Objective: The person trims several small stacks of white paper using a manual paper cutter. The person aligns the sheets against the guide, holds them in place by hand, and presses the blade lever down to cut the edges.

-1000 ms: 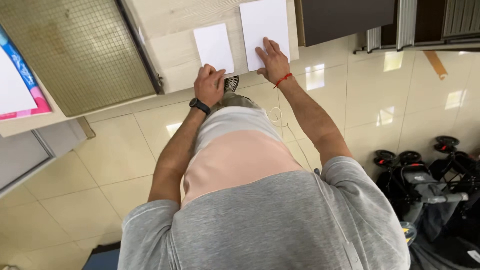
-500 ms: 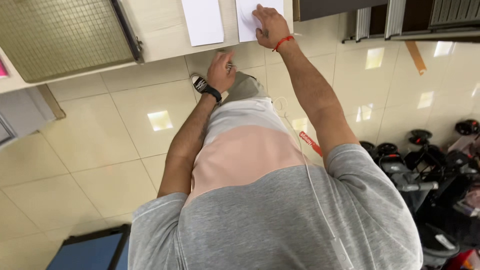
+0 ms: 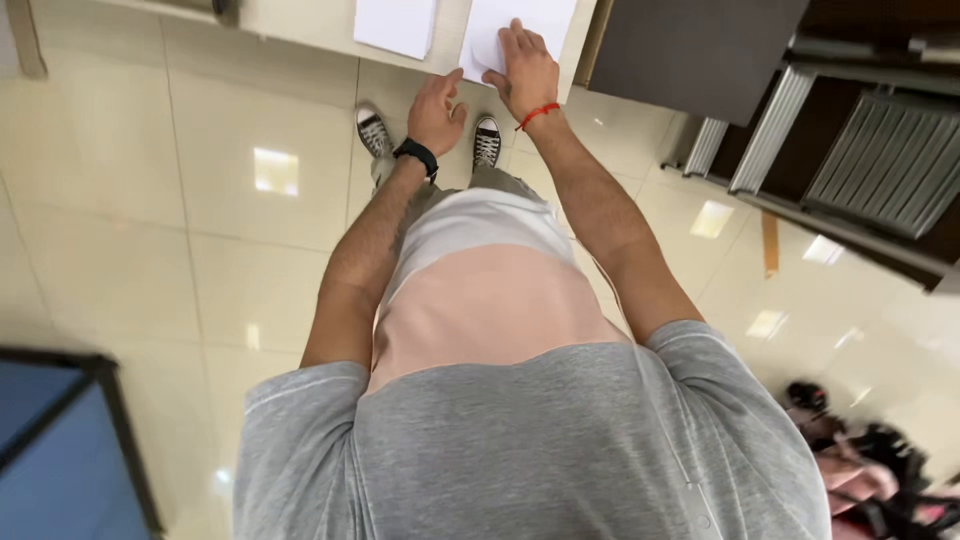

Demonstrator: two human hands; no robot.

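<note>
We see the right hand (image 3: pixel 524 72) pressed flat, fingers (image 3: pixel 514 42) spread and gripping nothing, on a smooth white paper sheet (image 3: pixel 535 20) at the pale table (image 3: pixel 300 18) edge, while the left hand (image 3: pixel 436 108) hangs loosely open and empty just beside it, another white sheet (image 3: pixel 396 24) lying left, above glossy cream floor tiles (image 3: pixel 150 190).

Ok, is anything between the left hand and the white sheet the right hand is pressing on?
Nothing visible. The right hand lies flat on the white sheet. The left hand hangs just off the counter edge, with only open air between it and the sheet.
</note>
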